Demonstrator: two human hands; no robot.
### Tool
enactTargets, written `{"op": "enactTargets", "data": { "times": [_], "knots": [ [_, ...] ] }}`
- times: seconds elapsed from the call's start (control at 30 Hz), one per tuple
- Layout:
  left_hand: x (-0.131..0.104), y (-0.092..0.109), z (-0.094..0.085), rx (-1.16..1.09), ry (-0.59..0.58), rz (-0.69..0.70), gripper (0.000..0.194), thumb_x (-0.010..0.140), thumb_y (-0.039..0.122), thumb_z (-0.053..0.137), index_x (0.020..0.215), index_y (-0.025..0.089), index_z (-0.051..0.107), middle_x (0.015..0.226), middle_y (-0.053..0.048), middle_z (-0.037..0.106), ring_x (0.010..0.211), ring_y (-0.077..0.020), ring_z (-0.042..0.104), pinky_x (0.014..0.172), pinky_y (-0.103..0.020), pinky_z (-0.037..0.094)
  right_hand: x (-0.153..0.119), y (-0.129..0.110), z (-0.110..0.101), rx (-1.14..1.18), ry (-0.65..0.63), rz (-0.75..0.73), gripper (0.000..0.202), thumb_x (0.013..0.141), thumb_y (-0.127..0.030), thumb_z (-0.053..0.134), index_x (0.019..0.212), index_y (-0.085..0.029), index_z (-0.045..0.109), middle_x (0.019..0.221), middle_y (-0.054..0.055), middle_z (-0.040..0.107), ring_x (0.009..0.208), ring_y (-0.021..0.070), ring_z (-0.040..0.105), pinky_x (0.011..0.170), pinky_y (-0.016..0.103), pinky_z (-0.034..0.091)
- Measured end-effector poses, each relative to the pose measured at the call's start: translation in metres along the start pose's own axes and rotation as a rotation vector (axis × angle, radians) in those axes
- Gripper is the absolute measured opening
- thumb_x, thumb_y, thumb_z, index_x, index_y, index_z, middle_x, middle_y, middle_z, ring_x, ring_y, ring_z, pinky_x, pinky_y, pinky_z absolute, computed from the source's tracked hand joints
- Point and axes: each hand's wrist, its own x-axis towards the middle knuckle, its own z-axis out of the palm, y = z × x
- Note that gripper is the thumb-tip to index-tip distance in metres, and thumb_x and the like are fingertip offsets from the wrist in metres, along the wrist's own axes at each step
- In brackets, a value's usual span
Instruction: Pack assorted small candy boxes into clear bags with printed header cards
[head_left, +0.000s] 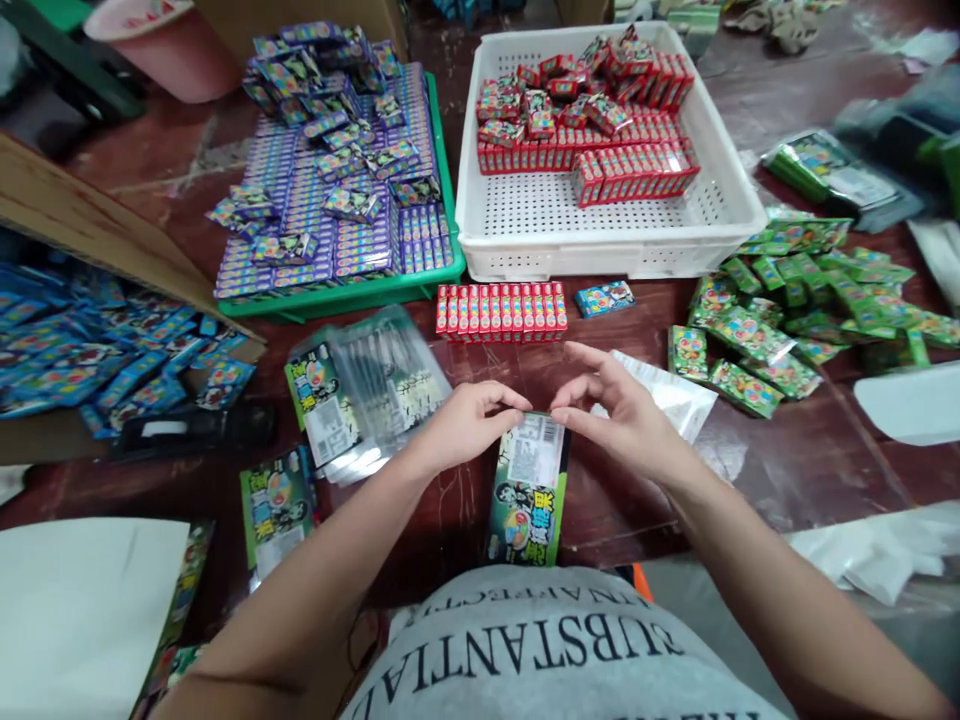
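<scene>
A flat printed candy pouch [529, 500], green and black with a pale label, lies at the table's near edge in front of my body. My left hand [476, 425] pinches one corner of its far end between thumb and fingertips. At the other corner, my right hand [626, 415] has thumb and index finger closed on the edge, its other fingers raised. Just beyond my hands stands a row of small red boxes [501, 312], with one blue box [605, 299] lying to its right. Stacked clear-and-black pouches [390, 385] lie left of my left hand.
A green tray [442, 170] of purple boxes and a white basket [540, 245] of red boxes stand at the back. Green boxes [780, 320] are heaped right. Blue boxes [135, 350] fill a carton [112, 220] at left. Another printed pouch [276, 505] lies near my left forearm.
</scene>
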Motion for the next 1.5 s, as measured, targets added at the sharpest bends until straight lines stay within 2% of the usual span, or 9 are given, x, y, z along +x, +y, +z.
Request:
{"op": "enactTargets", "data": {
  "times": [0.17, 0.43, 0.67, 0.87, 0.97, 1.17, 1.23, 1.33, 1.5],
  "knots": [
    [-0.010, 0.003, 0.000, -0.086, 0.073, -0.042, 0.013, 0.086, 0.024, 0.069, 0.096, 0.018, 0.075, 0.094, -0.006, 0.077, 0.084, -0.0174, 0.071, 0.079, -0.032, 0.055, 0.004, 0.013, 0.017, -0.141, -0.010, 0.010, 0.081, 0.088, -0.032, 0.071, 0.155, -0.028, 0.025, 0.095, 0.002, 0.068, 0.084, 0.0187, 0.066, 0.075, 0.036, 0.056],
    [-0.016, -0.001, -0.004, -0.129, 0.070, -0.022, 0.014, 0.086, 0.026, 0.070, 0.096, 0.017, 0.075, 0.098, -0.007, 0.077, 0.087, -0.0173, 0.071, 0.080, -0.032, 0.055, -0.006, 0.010, 0.025, -0.822, 0.021, -0.306, 0.075, 0.099, -0.027, 0.058, 0.160, -0.041, 0.018, 0.105, 0.002, 0.074, 0.099, 0.0281, 0.058, 0.097, 0.055, 0.038],
    [-0.014, -0.016, -0.007, -0.184, 0.030, -0.028, 0.025, 0.077, 0.029, 0.081, 0.092, 0.018, 0.065, 0.092, -0.004, 0.074, 0.081, -0.0171, 0.069, 0.073, -0.031, 0.056, -0.004, 0.012, 0.022, -0.713, -0.110, -0.214, 0.076, 0.102, -0.025, 0.050, 0.162, -0.039, 0.007, 0.121, 0.002, 0.071, 0.108, 0.0259, 0.058, 0.103, 0.054, 0.040],
    [-0.030, -0.020, -0.043, -0.423, 0.609, 0.016, 0.047, 0.074, 0.028, 0.084, 0.112, 0.023, 0.059, 0.102, -0.003, 0.069, 0.087, -0.0159, 0.068, 0.068, -0.024, 0.056, -0.028, 0.023, 0.001, -0.272, 0.479, -0.181, 0.072, 0.094, -0.036, 0.065, 0.156, -0.037, 0.028, 0.134, 0.010, 0.057, 0.120, 0.0261, 0.059, 0.101, 0.051, 0.051],
    [-0.045, -0.019, -0.036, -0.577, 0.713, -0.003, 0.071, 0.075, 0.031, 0.083, 0.137, 0.032, 0.049, 0.113, -0.003, 0.064, 0.091, -0.0177, 0.068, 0.064, -0.025, 0.058, -0.036, 0.031, 0.011, -0.050, 0.577, -0.063, 0.076, 0.089, -0.039, 0.070, 0.153, -0.039, 0.029, 0.131, 0.009, 0.054, 0.107, 0.0228, 0.066, 0.088, 0.044, 0.059],
    [-0.067, -0.027, 0.008, -0.417, 0.441, 0.072, 0.042, 0.085, 0.026, 0.076, 0.124, 0.029, 0.059, 0.113, -0.002, 0.065, 0.102, -0.0166, 0.065, 0.086, -0.027, 0.056, -0.021, 0.026, 0.020, 0.094, 0.633, -0.146, 0.068, 0.087, -0.028, 0.074, 0.144, -0.036, 0.037, 0.106, 0.002, 0.062, 0.088, 0.0146, 0.066, 0.079, 0.031, 0.060],
    [-0.068, -0.025, 0.017, -0.309, 0.266, 0.092, 0.024, 0.086, 0.026, 0.076, 0.106, 0.022, 0.063, 0.110, -0.003, 0.065, 0.100, -0.0170, 0.065, 0.088, -0.029, 0.055, -0.017, 0.023, 0.014, 0.084, 0.478, -0.142, 0.068, 0.088, -0.025, 0.072, 0.145, -0.036, 0.037, 0.102, 0.001, 0.066, 0.087, 0.0149, 0.067, 0.076, 0.031, 0.059],
    [-0.063, -0.020, 0.028, -0.268, 0.190, 0.103, 0.037, 0.089, 0.025, 0.071, 0.123, 0.024, 0.057, 0.119, -0.006, 0.062, 0.104, -0.0190, 0.066, 0.092, -0.034, 0.055, -0.016, 0.023, 0.012, 0.056, 0.246, -0.144, 0.072, 0.088, -0.023, 0.072, 0.148, -0.038, 0.036, 0.107, 0.002, 0.066, 0.093, 0.0168, 0.069, 0.082, 0.035, 0.060],
    [-0.060, -0.022, 0.036, -0.313, 0.080, 0.139, 0.061, 0.095, 0.023, 0.062, 0.150, 0.032, 0.038, 0.127, -0.009, 0.056, 0.103, -0.0185, 0.065, 0.092, -0.036, 0.056, -0.028, 0.034, 0.024, 0.073, 0.508, -0.226, 0.068, 0.079, -0.016, 0.080, 0.133, -0.041, 0.047, 0.108, -0.002, 0.055, 0.091, 0.0142, 0.068, 0.079, 0.032, 0.061]
  ]
}}
